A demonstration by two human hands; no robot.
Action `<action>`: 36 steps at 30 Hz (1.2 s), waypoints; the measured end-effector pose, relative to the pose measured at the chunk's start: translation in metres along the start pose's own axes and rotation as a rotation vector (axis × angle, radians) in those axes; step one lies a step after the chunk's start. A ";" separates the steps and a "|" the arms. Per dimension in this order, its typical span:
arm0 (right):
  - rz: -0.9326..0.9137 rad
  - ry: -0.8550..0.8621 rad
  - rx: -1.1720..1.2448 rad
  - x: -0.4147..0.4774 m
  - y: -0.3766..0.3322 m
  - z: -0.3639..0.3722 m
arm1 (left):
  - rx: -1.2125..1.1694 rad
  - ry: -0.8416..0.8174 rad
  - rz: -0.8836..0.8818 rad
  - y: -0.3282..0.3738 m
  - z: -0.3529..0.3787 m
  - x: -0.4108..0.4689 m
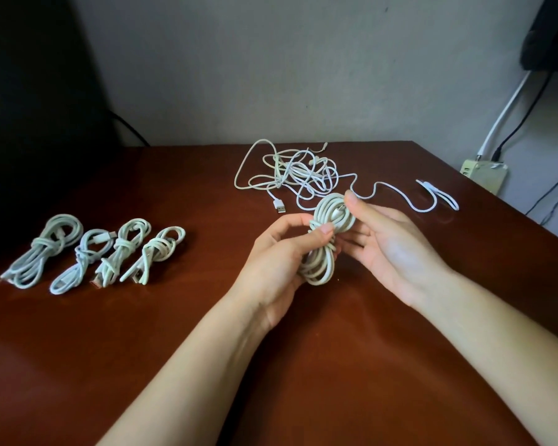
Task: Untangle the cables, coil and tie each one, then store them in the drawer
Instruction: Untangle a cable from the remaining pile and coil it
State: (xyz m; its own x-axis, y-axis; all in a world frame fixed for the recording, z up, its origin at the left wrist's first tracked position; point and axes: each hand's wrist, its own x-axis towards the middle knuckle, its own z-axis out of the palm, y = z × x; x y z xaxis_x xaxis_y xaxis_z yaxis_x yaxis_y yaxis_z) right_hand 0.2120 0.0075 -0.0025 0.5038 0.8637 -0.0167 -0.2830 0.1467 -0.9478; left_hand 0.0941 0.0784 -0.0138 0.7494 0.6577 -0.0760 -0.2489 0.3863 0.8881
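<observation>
Tying | white coiled cable (pixel 319 268) pinched in left grip (pixel 271 262), held by right grip (pixel 393 249) | wrap should be pulled snug

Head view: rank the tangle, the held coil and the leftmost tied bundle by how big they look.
1. The tangle: widest spread by far, though it lies farthest away.
2-3. The leftmost bundle and the held coil: they look about alike. The coil is held up nearer the camera, so I won't rank these two.

White cables (pixel 298 173), reddish-brown table (pixel 174 333)
</observation>
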 end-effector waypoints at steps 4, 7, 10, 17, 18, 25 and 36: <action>-0.018 0.028 -0.046 0.003 0.002 0.001 | 0.008 0.009 -0.008 0.001 0.003 -0.002; -0.029 0.014 -0.045 0.004 0.003 0.000 | 0.019 0.037 -0.017 0.001 0.005 -0.004; -0.123 -0.005 -0.077 0.003 0.006 0.001 | 0.028 0.049 -0.039 0.002 0.002 -0.003; -0.491 0.033 -0.454 -0.005 0.005 0.003 | 0.051 -0.208 -0.287 0.013 0.003 -0.010; -0.538 0.019 -0.501 -0.006 0.005 0.004 | 0.077 -0.215 -0.300 0.013 0.003 -0.010; -0.522 -0.082 -0.466 -0.006 0.006 0.005 | 0.183 -0.056 -0.148 0.006 0.001 -0.006; -0.287 -0.096 -0.291 0.000 0.011 0.006 | 0.372 0.152 0.096 -0.003 -0.001 -0.002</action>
State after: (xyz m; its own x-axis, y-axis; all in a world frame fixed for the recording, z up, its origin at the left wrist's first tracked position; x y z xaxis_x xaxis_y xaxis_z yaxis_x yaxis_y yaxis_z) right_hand 0.2039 0.0122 -0.0105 0.4462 0.8508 0.2776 0.1066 0.2575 -0.9604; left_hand 0.0924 0.0763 -0.0169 0.6271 0.7785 -0.0259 -0.0536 0.0763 0.9956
